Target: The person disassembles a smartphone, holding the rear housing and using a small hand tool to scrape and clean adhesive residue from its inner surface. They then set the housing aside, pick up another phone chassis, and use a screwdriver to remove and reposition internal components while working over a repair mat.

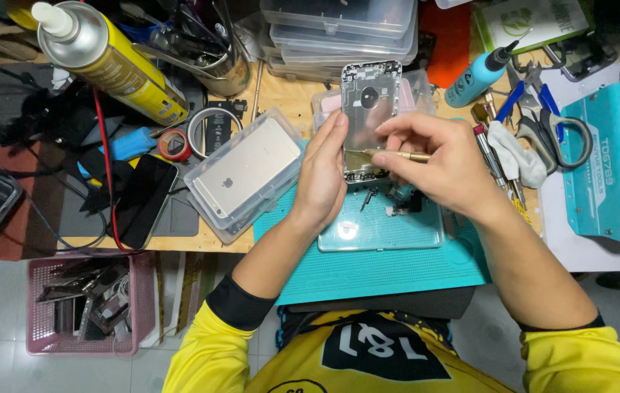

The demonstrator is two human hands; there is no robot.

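Between the two grips stands a phone housing (370, 116) of bare silvery metal, matt with a soft sheen. The right grip (441, 164) pinches a thin brass-coloured metal tool (397, 155). Under both lies a teal mat (390, 269), dull and rubbery-looking. Left of the left grip (322, 178), a clear glossy plastic case (244, 175) holds a satin champagne-coloured phone back (246, 177). The worktop (288, 91) looks like pale raw wood.

Two hands work at mid-frame: the left hand (322, 175) and the right hand (446, 161). One phone housing (369, 109) stands between them, and one gold-handled tool (397, 155) lies across it. One clear case holding a phone back (246, 175) sits left of centre. One black phone (142, 200), one yellow spray can (110, 62), one blue bottle (478, 74), one pink basket (92, 302).
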